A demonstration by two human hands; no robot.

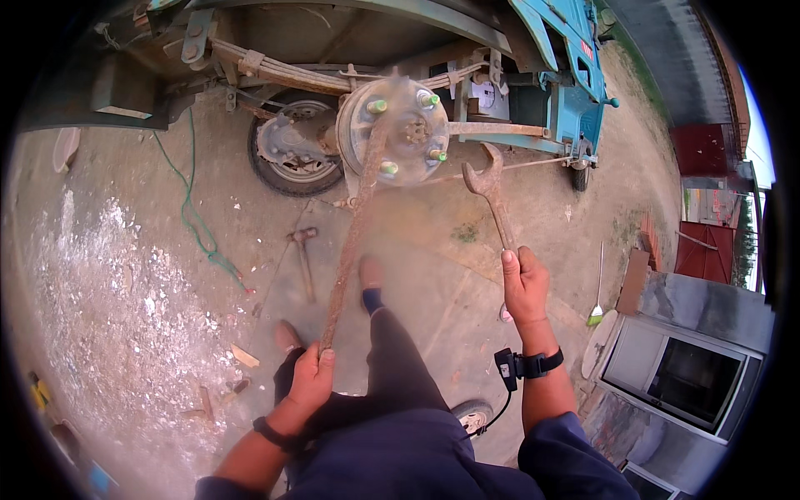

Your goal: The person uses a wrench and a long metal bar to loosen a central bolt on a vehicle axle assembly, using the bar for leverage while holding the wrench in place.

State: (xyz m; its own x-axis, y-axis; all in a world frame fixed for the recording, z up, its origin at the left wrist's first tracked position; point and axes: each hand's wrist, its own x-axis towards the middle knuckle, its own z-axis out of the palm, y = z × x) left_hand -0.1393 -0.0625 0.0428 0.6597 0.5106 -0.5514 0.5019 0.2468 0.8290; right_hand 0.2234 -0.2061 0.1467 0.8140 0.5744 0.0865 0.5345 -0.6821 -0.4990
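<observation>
My left hand point(312, 378) is closed round the near end of a long, rusty flat bar point(350, 242). The bar slants up and away, its far end overlapping the face of a wheel hub point(350, 133) between green-tipped studs point(377, 107); whether it touches them I cannot tell. In my right hand point(526, 285), fingers wrapped round the handle, is a rusty open-end wrench point(495, 193). Its jaws point up, apart from the hub, below a rusty arm point(500, 129) reaching right from the axle.
A leaf spring point(292, 75) and a blue vehicle body point(575, 83) are above and behind the hub. A hammer point(305, 258) and a green cord point(193, 217) lie on the ground. White debris point(117, 325) covers the left, and a broom point(597, 313) stands right.
</observation>
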